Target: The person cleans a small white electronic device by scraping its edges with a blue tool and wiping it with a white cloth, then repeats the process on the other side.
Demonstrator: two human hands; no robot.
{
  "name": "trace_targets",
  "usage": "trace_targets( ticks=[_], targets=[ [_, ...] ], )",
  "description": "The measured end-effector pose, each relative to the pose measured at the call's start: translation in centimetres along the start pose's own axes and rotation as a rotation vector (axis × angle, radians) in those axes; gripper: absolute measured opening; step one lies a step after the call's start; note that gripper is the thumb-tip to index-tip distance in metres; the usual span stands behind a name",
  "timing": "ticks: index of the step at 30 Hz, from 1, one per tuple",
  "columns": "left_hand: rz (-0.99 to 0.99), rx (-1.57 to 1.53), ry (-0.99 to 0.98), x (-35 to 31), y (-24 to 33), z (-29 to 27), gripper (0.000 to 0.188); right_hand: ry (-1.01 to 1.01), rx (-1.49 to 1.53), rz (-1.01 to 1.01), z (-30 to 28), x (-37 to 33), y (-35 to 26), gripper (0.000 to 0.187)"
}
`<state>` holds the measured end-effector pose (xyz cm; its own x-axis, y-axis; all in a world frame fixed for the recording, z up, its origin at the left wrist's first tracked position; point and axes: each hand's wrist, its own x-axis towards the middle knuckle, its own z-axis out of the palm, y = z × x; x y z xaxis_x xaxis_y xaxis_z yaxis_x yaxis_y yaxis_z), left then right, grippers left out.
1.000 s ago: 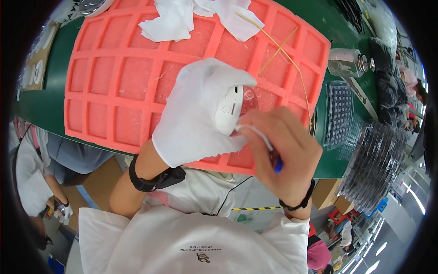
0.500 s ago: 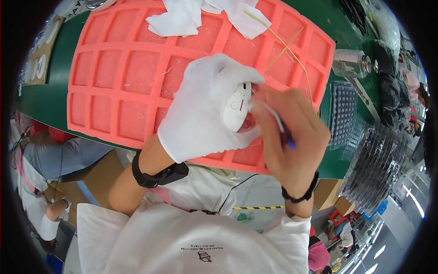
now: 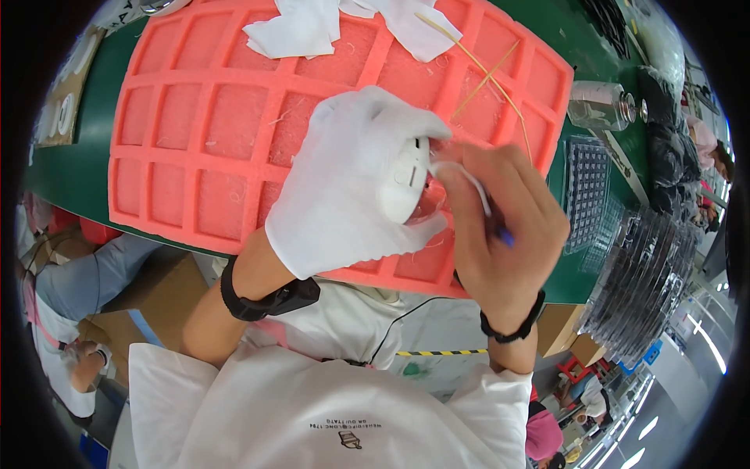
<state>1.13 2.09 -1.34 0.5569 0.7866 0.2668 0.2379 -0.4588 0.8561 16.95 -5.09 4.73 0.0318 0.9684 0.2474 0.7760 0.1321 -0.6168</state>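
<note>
My left hand (image 3: 336,180), in a white glove, is closed around a small, smooth white device (image 3: 404,184) with rounded edges. Its side with a dark port and a slot faces up and to the right. Bare and closed, my right hand (image 3: 512,223) is at the device's right edge, pinching a thin, curved white strip (image 3: 469,178). A blue tip (image 3: 505,237) sticks out below those fingers; whether it belongs to the strip I cannot tell. Both hands are above a pink foam tray (image 3: 237,121) with square pockets. The right fingertips are slightly blurred.
White cloths (image 3: 301,27) and two thin yellowish sticks (image 3: 488,74) lie on the foam's far side. At right on the green table (image 3: 568,285) are a clear bottle (image 3: 598,105), a metal ruler (image 3: 625,166) and a dark gridded tray (image 3: 586,187). Stacked clear plastic trays (image 3: 644,281) stand beyond them.
The device has turned slightly in my left hand, and a round detail on its face no longer shows plainly. My right hand has shifted a little, still at the device's edge.
</note>
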Motion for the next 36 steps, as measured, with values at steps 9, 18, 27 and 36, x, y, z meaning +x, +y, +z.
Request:
trace_targets(
  ticks=[9, 18, 27, 36],
  targets=[
    [-0.024, -0.007, -0.023, 0.0, 0.3, -0.2, 0.064, 0.014, 0.053, -0.051, 0.7, 0.6, 0.1, 0.021],
    [-0.032, -0.027, -0.035, -0.1, 0.2, -0.2, 0.063, 0.082, -0.034, -0.039, 1.0, 1.0, 0.9, 0.009],
    [-0.053, -0.091, -0.084, 0.0, -0.1, -0.9, 0.042, 0.199, 0.426, 0.364, -2.2, -1.2, 1.7, 0.015],
    [-0.025, -0.280, -0.079, 0.1, -0.9, -1.1, 0.033, 0.041, 0.325, 0.275, 0.7, -2.4, -0.6, 0.017]
  ],
)
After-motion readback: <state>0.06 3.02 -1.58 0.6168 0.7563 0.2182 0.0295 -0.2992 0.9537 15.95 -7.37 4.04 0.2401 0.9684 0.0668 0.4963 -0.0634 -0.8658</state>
